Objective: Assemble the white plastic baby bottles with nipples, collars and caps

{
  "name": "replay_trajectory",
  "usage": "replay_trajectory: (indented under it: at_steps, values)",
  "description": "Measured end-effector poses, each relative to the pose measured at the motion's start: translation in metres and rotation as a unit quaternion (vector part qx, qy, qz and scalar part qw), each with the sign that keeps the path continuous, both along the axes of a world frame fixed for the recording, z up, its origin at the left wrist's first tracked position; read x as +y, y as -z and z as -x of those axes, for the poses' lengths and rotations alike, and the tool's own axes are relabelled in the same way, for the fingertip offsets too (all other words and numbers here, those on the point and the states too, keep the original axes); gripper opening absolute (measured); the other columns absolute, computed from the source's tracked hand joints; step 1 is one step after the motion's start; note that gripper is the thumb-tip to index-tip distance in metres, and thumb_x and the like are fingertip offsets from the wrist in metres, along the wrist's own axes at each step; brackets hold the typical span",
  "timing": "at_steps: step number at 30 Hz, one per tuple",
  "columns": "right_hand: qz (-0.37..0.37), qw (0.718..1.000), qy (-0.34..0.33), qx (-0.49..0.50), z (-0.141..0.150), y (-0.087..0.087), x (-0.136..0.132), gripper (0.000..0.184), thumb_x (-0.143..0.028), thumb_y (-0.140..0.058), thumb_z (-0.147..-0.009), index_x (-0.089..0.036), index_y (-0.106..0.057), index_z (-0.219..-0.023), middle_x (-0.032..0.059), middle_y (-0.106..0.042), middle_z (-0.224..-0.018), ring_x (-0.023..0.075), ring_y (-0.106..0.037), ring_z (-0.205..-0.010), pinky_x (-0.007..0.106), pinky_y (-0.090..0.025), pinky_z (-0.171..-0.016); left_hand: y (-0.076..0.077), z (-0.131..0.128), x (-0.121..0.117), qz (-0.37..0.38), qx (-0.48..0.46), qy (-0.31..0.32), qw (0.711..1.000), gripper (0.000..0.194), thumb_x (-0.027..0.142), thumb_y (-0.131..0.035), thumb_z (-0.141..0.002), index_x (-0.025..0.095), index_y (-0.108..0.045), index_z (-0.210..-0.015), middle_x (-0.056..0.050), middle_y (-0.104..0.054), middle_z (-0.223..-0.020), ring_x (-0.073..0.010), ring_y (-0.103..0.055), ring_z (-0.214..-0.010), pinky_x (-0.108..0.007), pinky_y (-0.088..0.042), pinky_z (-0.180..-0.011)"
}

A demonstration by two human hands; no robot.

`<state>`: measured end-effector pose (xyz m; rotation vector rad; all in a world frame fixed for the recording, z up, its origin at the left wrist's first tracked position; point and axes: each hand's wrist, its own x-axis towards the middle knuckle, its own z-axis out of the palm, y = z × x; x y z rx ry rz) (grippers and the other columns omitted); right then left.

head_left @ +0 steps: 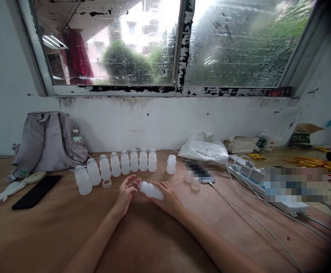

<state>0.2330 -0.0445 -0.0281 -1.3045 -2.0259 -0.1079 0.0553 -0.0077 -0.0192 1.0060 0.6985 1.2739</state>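
My right hand (167, 196) is wrapped round a frosted white baby bottle (153, 190), which tilts sideways with its neck toward the left. At that neck, the fingers of my left hand (126, 192) pinch a small clear piece (137, 182); its exact shape is hard to make out. Beyond my hands, several similar bottles with clear tops (125, 163) stand upright in a curved row. A white ring (106, 183) lies in front of the row. One open-topped bottle (171, 164) stands apart on the right. Translucent rings (194, 185) lie right of my right hand.
A phone (208, 179) charges by a cable at right, near a white power strip (292, 204). Behind lies a bubble-wrap bag (204, 148). On the left are a grey backpack (47, 140) and a black phone-like slab (36, 192). Yellow tools (310, 162) lie far right.
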Motion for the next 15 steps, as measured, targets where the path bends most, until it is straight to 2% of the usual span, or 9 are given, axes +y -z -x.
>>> replay_trajectory:
  at_steps: [4, 6, 9, 12, 15]
  values:
    - [-0.013, 1.0, 0.002, -0.01, 0.0005, -0.001, -0.0011, 0.051, -0.033, -0.065, -0.067, -0.025, -0.048, -0.115, 0.0052, -0.058, -0.09, 0.0214, -0.051, -0.082, 0.036, -0.046, -0.074, 0.0005, -0.002, -0.0008, 0.034, 0.049, -0.043, 0.997, 0.038, 0.029, -0.069, -0.059, 0.015, -0.056, -0.092, -0.004, -0.063, -0.077, -0.014, -0.059, -0.071, -0.024, -0.044, -0.065]
    - [-0.02, 1.0, 0.004, -0.017, -0.0003, -0.0012, -0.0015, 0.052, -0.032, -0.066, -0.067, -0.026, -0.049, -0.115, 0.005, -0.058, -0.089, 0.0214, -0.052, -0.082, 0.036, -0.046, -0.074, 0.0017, -0.0021, -0.0004, 0.036, 0.045, -0.022, 0.998, 0.043, 0.027, -0.073, -0.055, 0.015, -0.055, -0.093, -0.004, -0.063, -0.074, -0.0142, -0.059, -0.071, -0.024, -0.044, -0.066]
    - [-0.023, 1.0, 0.007, -0.011, -0.0018, -0.0006, -0.0008, 0.051, -0.032, -0.065, -0.067, -0.026, -0.048, -0.116, 0.0054, -0.057, -0.09, 0.0222, -0.052, -0.083, 0.037, -0.046, -0.074, 0.0016, -0.0018, -0.0001, 0.026, 0.002, -0.002, 1.0, 0.044, 0.021, -0.074, -0.054, 0.016, -0.056, -0.094, -0.006, -0.065, -0.084, -0.0153, -0.059, -0.08, -0.025, -0.045, -0.073]
    - [-0.021, 1.0, 0.001, -0.002, -0.0019, 0.0007, 0.0002, 0.052, -0.033, -0.064, -0.068, -0.026, -0.047, -0.117, 0.006, -0.057, -0.092, 0.0226, -0.051, -0.084, 0.038, -0.046, -0.075, 0.001, -0.0031, -0.0012, 0.031, 0.01, -0.01, 0.999, 0.037, 0.029, -0.071, -0.059, 0.016, -0.058, -0.091, -0.006, -0.063, -0.086, -0.0143, -0.059, -0.077, -0.024, -0.045, -0.069]
    - [-0.016, 1.0, -0.006, -0.007, -0.0004, 0.0019, 0.0002, 0.052, -0.034, -0.065, -0.068, -0.026, -0.048, -0.117, 0.0059, -0.057, -0.09, 0.0222, -0.051, -0.083, 0.037, -0.046, -0.075, 0.0038, -0.0054, -0.0025, 0.041, 0.052, 0.02, 0.998, 0.037, 0.038, -0.067, -0.063, 0.014, -0.061, -0.089, -0.007, -0.062, -0.085, -0.0149, -0.058, -0.076, -0.024, -0.045, -0.066]
